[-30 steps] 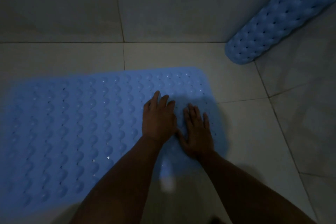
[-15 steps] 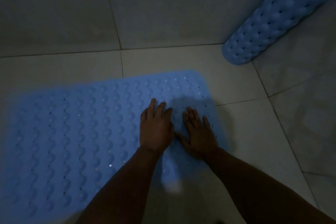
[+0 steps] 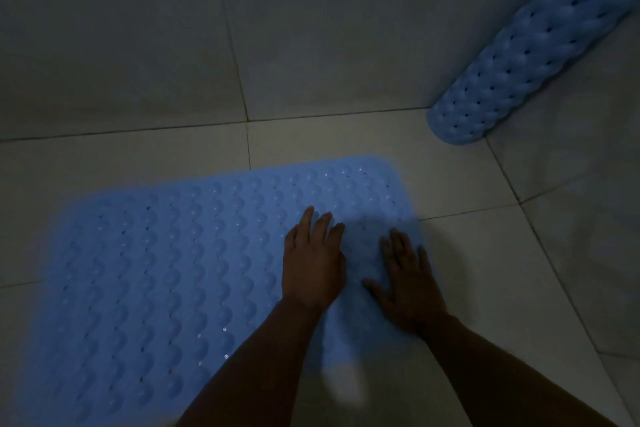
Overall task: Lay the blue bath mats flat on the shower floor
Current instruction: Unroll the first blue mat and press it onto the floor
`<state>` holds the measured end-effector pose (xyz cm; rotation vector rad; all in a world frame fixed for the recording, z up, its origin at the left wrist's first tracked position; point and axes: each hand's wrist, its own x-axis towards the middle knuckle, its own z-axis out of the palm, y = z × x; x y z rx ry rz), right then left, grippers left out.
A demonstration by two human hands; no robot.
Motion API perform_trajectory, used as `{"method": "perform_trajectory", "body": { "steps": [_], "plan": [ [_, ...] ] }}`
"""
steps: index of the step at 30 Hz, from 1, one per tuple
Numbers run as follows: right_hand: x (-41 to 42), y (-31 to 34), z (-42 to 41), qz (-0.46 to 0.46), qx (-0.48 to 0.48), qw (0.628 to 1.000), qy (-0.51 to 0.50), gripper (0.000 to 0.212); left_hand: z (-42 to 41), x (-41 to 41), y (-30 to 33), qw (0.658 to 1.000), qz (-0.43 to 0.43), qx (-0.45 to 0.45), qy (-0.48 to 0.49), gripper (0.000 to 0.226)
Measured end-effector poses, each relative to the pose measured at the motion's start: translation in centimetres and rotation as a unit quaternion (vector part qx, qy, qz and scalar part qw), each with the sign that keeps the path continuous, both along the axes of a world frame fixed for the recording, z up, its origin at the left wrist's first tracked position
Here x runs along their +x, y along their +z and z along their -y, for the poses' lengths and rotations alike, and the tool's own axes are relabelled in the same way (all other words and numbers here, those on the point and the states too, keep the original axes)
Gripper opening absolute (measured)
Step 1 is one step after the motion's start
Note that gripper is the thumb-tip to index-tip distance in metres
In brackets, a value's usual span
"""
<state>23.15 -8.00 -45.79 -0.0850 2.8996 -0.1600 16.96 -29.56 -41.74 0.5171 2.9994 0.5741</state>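
step: we judge we are smoothing the right end of the pale blue rubber bath mat with rows of rounded bumps and small holes [image 3: 166, 270], which lies spread on the pale tiled shower floor [image 3: 485, 253].
left hand: our left hand [image 3: 313, 265] lies palm down on the mat a little in from its right edge, fingers straight and close together, holding nothing.
right hand: our right hand [image 3: 407, 282] lies palm down just beside the mat's right edge, fingers straight and slightly spread, thumb out toward the left hand, holding nothing.
mat position: its far right corner sits near the floor's far edge where the grey tiled wall [image 3: 138, 28] rises; its left part runs out of view.
how to press: we would push outward from the middle to the right edge with flat palms, so trapped air leaves and the edge seats.
risk: pressing in one spot may leave a ripple beside it.
still to do: the rolled blue bumpy bath mat [image 3: 533, 59] leans in the far right corner, well apart, not yet unrolled.
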Motion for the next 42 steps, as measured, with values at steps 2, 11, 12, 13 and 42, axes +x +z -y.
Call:
{"method": "perform_trajectory", "body": {
  "steps": [2,11,12,13,42],
  "plan": [
    [0.2,-0.7,0.4,-0.043,-0.020,0.999,-0.018,0.086,0.1,0.4,-0.7,1.000,0.001,0.004,0.000,0.057],
    [0.2,-1.1,0.1,-0.061,-0.025,0.998,-0.007,0.099,0.0,0.6,-1.6,1.000,-0.003,0.009,0.004,0.061],
    [0.1,-1.0,-0.1,-0.047,-0.034,0.998,-0.003,0.101,0.1,0.6,-1.6,1.000,0.002,0.007,0.005,0.062],
    [-0.1,-0.8,-0.4,-0.032,-0.052,0.998,-0.001,0.102,0.2,0.5,-1.6,1.000,0.005,0.007,0.008,0.063],
    [-6.2,0.8,2.2,-0.198,-0.207,0.958,-0.017,0.026,-1.7,7.3,-4.7,0.994,0.036,-0.062,-0.081,0.082]
  ]
}}
